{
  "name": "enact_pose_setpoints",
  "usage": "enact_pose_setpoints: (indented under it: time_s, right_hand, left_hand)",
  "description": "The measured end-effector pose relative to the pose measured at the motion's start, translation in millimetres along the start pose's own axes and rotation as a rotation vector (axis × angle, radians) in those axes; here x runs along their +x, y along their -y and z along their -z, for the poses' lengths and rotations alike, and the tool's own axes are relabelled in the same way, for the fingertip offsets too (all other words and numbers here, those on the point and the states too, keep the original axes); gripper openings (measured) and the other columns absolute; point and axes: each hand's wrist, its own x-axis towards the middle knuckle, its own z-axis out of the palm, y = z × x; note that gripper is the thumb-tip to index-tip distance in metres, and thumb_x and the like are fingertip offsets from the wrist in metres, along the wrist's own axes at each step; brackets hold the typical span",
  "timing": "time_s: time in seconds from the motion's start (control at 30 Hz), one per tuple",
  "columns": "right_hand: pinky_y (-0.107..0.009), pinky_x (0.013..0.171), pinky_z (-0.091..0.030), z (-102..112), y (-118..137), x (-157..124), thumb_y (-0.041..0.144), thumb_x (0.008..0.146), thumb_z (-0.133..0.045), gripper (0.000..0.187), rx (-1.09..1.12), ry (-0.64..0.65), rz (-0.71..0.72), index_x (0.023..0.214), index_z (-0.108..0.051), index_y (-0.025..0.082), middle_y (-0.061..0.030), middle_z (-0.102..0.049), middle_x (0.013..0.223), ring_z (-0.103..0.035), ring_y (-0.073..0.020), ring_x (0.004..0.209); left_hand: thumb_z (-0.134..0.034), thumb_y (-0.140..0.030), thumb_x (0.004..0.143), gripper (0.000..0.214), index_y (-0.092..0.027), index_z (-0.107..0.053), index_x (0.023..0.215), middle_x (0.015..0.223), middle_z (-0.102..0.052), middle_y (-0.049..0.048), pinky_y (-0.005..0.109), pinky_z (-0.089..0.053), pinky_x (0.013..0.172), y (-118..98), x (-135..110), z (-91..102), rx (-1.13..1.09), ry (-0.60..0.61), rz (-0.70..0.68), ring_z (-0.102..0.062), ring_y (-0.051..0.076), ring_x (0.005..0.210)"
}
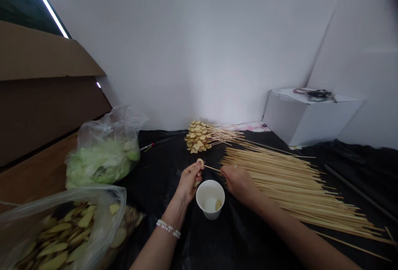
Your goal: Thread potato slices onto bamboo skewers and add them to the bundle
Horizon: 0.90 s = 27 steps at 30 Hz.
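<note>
Gripping a bamboo skewer (212, 168) in the right hand (239, 184) and a pale slice (200, 162) in the left hand (189, 181) lets them meet.

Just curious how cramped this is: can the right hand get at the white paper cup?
Probably yes: the right hand sits right beside the white paper cup, and nothing stands between them on the black plastic sheet.

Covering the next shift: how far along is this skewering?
Done: a fan of pale slices threaded on wooden skewers. In hand: the left hand holds a slice on a skewer. Left: a heap of bare wooden skewers and a clear bag of yellow slices.
</note>
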Motion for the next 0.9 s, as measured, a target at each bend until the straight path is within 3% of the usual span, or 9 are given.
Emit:
enact_pose_setpoints:
  time_s: [0.17, 0.4, 0.67, 0.9]
  right_hand:
    - [-0.027, 0.063, -0.027, 3.8, 4.7, -0.3, 0.008, 0.088, -0.039, 0.022, -0.044, -0.061, 0.009, 0.079, -0.057, 0.017, -0.0042, -0.061, 0.075, -0.051, -0.0149, 0.071]
    - [-0.029, 0.057, -0.023, 13.9, 11.1, 0.4, 0.011, 0.088, -0.043, 0.017, -0.138, 0.129, -0.073, 0.087, -0.058, 0.018, -0.0053, -0.065, 0.076, -0.055, -0.0161, 0.067]
    - [-0.029, 0.061, -0.025, 14.7, 10.0, 0.0, 0.01, 0.085, -0.043, 0.018, -0.123, -0.013, -0.03, 0.079, -0.059, 0.017, -0.0056, -0.064, 0.075, -0.053, -0.0156, 0.071]
    - [-0.03, 0.058, -0.023, 16.6, 14.6, 0.4, 0.011, 0.088, -0.043, 0.018, -0.135, 0.088, -0.047, 0.082, -0.059, 0.017, -0.0052, -0.064, 0.074, -0.054, -0.0159, 0.066]
  left_hand:
    - [-0.086, -0.038, 0.049, 0.04, -0.01, -0.068, 0.07, 0.055, -0.049, -0.004, 0.011, -0.021, 0.036, 2.1, -0.2, -0.9, 0.016, 0.019, 0.014, -0.029, -0.001, 0.041]
    - [-0.084, -0.043, 0.051, 0.04, -0.011, -0.063, 0.064, 0.045, -0.041, -0.0069, 0.013, -0.018, 0.037, 4.1, -0.9, -0.9, 0.091, -0.001, -0.001, -0.029, 0.0, 0.038]
    - [-0.084, -0.045, 0.048, 0.043, -0.011, -0.065, 0.064, 0.044, -0.043, -0.0065, 0.015, -0.017, 0.037, 3.1, -1.3, -1.6, 0.148, -0.018, -0.01, -0.03, 0.001, 0.037]
    - [-0.085, -0.044, 0.048, 0.042, -0.011, -0.065, 0.064, 0.045, -0.045, -0.0059, 0.015, -0.018, 0.038, 3.2, -1.2, -1.2, 0.163, -0.037, -0.023, -0.031, 0.001, 0.038]
